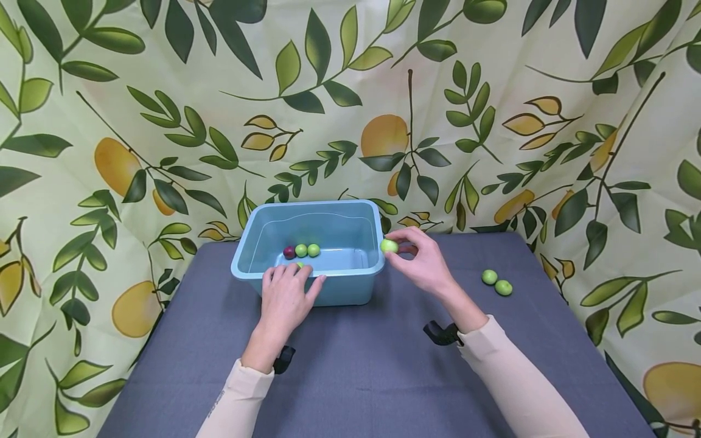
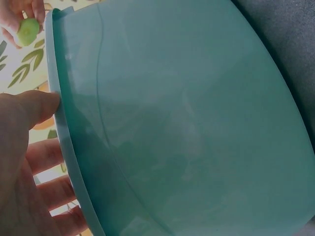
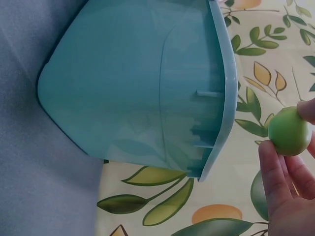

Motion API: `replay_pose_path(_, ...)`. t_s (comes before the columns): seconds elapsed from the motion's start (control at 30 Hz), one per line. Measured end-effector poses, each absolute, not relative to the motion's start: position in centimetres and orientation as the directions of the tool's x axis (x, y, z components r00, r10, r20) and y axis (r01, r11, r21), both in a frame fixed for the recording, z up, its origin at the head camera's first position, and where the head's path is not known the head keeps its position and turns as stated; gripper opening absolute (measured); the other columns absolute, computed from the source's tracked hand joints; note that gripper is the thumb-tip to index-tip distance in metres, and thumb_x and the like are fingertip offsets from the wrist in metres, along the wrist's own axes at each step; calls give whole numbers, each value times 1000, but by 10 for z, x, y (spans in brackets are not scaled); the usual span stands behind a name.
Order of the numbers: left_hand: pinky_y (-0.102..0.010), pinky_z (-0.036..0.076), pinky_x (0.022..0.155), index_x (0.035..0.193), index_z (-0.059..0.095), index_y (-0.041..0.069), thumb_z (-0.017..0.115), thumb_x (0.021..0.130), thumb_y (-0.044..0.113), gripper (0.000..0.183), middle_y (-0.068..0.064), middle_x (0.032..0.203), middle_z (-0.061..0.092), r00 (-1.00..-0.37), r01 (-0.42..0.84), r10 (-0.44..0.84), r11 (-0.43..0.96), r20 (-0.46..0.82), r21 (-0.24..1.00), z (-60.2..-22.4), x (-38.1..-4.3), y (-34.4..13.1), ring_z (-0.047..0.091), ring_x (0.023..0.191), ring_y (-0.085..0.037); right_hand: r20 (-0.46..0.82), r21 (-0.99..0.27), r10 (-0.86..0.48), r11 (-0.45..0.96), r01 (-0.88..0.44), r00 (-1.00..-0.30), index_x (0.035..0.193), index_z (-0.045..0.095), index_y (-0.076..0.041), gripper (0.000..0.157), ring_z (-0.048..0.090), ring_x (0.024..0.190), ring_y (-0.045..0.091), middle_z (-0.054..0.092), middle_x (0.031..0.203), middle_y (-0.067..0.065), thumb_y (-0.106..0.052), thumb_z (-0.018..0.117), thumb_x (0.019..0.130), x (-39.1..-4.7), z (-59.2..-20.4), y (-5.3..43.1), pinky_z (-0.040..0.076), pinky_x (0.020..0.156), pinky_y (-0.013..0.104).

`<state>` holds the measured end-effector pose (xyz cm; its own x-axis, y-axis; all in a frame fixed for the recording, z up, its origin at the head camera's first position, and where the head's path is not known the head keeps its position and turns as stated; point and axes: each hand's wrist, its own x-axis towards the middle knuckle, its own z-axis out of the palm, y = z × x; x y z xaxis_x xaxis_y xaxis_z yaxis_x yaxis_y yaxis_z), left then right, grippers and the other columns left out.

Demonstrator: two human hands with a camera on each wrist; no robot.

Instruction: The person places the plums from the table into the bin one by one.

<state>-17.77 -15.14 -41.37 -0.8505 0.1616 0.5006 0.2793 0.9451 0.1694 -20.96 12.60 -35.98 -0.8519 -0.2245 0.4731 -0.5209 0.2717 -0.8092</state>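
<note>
My right hand (image 1: 418,258) pinches a small round green fruit (image 1: 389,246) between thumb and fingers, beside the right rim of a blue plastic basin (image 1: 313,284). The right wrist view shows the same green fruit (image 3: 289,132) at the fingertips. My left hand (image 1: 287,298) is at the basin's front rim, its fingers reaching over the edge. In the left wrist view, its thumb (image 2: 42,105) touches the rim. Inside the basin lie a dark red fruit (image 1: 288,252) and two green fruits (image 1: 307,250). Another green fruit (image 1: 300,265) shows partly behind the left fingertips.
Two more green fruits (image 1: 496,283) lie on the grey cloth-covered table (image 1: 372,377), right of the basin. Behind the table hangs a leaf-and-fruit patterned curtain (image 1: 328,140). A black strap piece (image 1: 441,333) sits at the right wrist.
</note>
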Motion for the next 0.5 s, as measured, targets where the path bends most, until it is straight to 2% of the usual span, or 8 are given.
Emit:
replay_pose_path(0.27, -57, 40, 98, 112, 76, 9, 70, 96, 39, 35, -13, 106, 71, -848, 284, 163, 943, 504, 173, -415, -178, -152, 60, 101, -37, 472, -812, -235, 260, -523, -850, 114, 68, 9, 28, 61, 98, 34, 63, 111, 23, 6, 74, 87, -230, -377, 120, 54, 91, 52)
replay_pose_path(0.5, -56, 40, 98, 111, 76, 9, 70, 96, 39, 34, -13, 105, 71, -846, 287, 165, 942, 507, 173, -415, -178, -152, 60, 100, -37, 491, -801, -247, 250, -544, -835, 114, 71, -1, 26, 62, 98, 24, 65, 110, 13, -1, 77, 88, -241, -389, 117, 56, 90, 44)
